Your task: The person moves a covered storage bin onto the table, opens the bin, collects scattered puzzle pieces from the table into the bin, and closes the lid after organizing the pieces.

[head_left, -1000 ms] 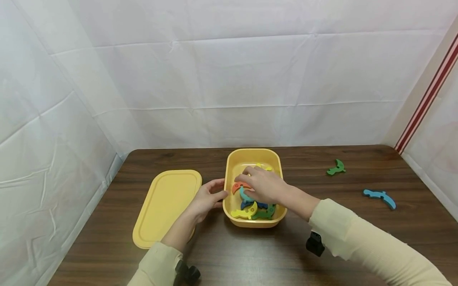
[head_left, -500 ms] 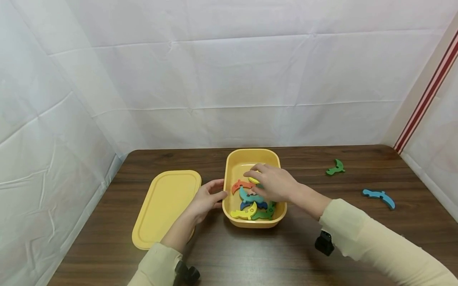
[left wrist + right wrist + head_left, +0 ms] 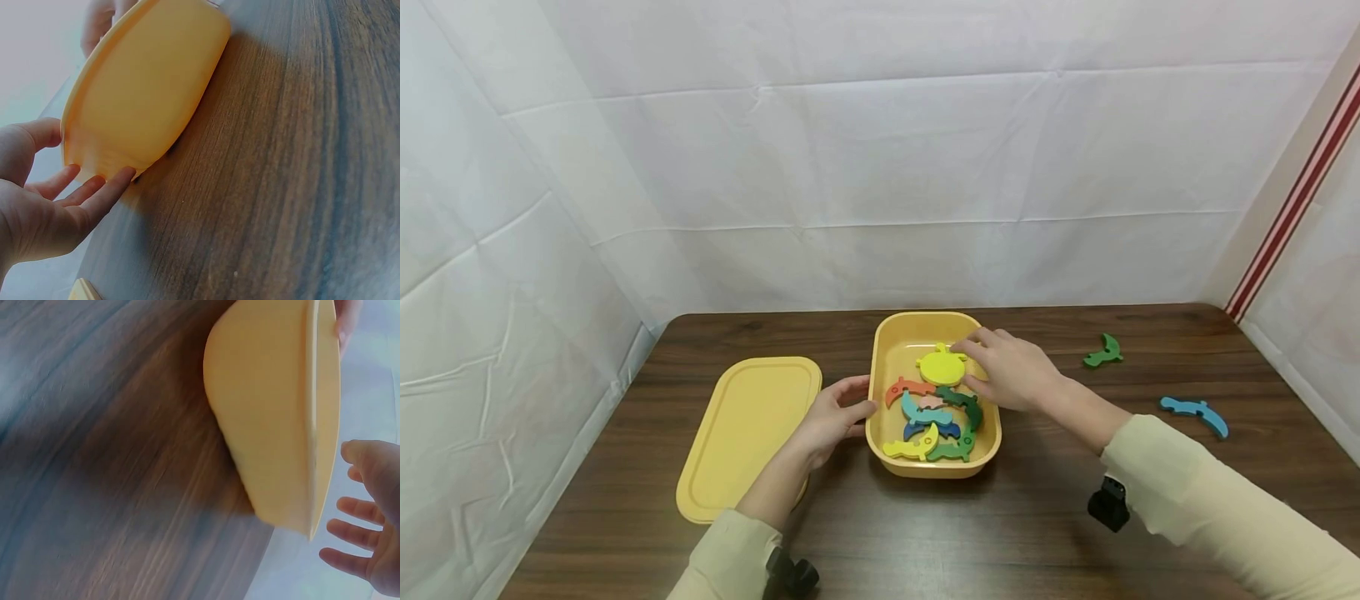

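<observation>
A yellow rectangular tub (image 3: 891, 337) holds several flat animal-shaped pieces. Toward its far end lies a yellow turtle-shaped piece (image 3: 942, 367); a red crescent piece (image 3: 904, 388), a light-blue piece (image 3: 925, 412), green pieces (image 3: 953, 450) and a yellow piece (image 3: 913, 447) lie nearer. My left hand (image 3: 837, 410) touches the tub's left side, its thumb at the rim and its extended fingers against the outer wall (image 3: 125, 112). Over the right rim hovers my right hand (image 3: 1011, 367), fingers loosely bent, fingertips beside the turtle piece. Nothing shows in its grasp in the right wrist view.
A yellow lid (image 3: 748, 433) lies flat left of the tub. On the right side of the brown wooden table (image 3: 925, 533) are a small green piece (image 3: 1103, 351) and a blue curved piece (image 3: 1197, 414). White sheeting (image 3: 880, 158) hangs behind the table.
My right hand has moved right, from over the pieces to the tub's right rim. This uncovers the turtle piece and a dark green piece. My left hand stays at the tub.
</observation>
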Demonstrator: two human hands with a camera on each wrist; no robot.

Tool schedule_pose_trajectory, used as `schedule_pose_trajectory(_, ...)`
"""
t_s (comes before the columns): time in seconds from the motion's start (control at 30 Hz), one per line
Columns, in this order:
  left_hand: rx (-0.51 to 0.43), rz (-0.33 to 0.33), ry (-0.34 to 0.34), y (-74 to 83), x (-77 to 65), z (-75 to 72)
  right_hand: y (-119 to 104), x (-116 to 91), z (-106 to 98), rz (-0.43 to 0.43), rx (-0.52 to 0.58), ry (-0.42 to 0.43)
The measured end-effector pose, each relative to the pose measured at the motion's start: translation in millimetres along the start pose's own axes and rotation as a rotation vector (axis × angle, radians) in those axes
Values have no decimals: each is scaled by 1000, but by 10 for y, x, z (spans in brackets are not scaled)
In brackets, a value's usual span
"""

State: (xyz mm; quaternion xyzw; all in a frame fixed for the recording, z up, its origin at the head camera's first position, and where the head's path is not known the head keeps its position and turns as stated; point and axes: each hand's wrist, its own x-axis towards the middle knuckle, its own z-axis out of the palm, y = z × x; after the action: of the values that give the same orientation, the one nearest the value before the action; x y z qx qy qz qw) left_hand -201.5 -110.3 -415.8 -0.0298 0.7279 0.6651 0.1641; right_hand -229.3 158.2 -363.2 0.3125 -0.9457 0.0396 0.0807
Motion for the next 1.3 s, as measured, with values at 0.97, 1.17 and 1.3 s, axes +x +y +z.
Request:
schedule_pose_trajectory(0.97, 11, -10, 8, 8, 6, -13, 890, -295, 58, 319, -5, -131)
schedule_pose_trajectory(1.17, 13, -8, 7, 3, 9, -16, 1045, -356, 107, 374, 5, -146)
schedule_pose_trajectory(1.3, 11, -11, 8, 7, 8, -12, 1133, -401, 115, 405, 34, -159)
